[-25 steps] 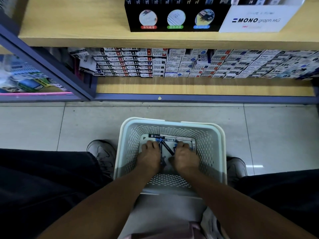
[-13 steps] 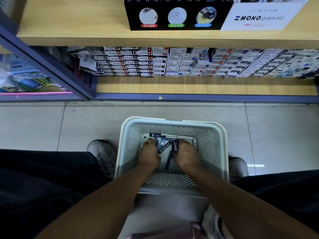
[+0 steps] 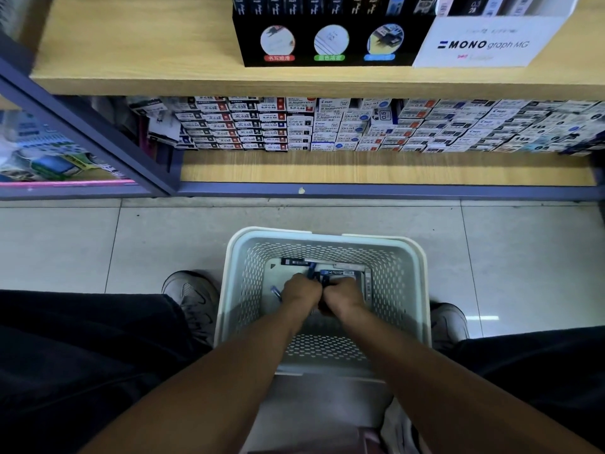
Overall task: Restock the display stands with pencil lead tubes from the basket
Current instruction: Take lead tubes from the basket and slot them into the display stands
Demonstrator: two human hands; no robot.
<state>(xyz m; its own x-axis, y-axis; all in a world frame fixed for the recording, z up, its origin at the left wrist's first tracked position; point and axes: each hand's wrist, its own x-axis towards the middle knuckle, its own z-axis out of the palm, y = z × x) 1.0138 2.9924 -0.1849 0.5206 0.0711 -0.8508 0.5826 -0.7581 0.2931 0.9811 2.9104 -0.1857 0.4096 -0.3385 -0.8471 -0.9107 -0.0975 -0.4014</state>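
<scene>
Your left hand [image 3: 302, 293] and right hand [image 3: 344, 295] are both down inside the pale perforated basket [image 3: 414, 290], which stands on the tiled floor [image 3: 163, 240] between your two grey shoes [image 3: 193, 298]. The hands sit knuckle to knuckle near the middle of the basket floor. Both sets of fingers are curled down and closed around dark pencil lead tubes [image 3: 312, 273]; blue-tipped ends stick out beyond the knuckles. How many tubes each hand has, you cannot tell from this view.

More tubes lie loose on the basket floor: one flat along the far wall, one just left of your left hand, and several packed pieces to the right of your right hand.

Ahead of the basket is a wooden shelf unit. The lower shelf [image 3: 360, 167] carries stacked rows of small refill boxes [image 3: 294, 126] set back from its front edge. The upper shelf [image 3: 147, 44] carries a black display stand [image 3: 327, 40] with three round picture labels, and touching it on the right, a white display stand [image 3: 484, 44] printed "MONO graph MG".
</scene>
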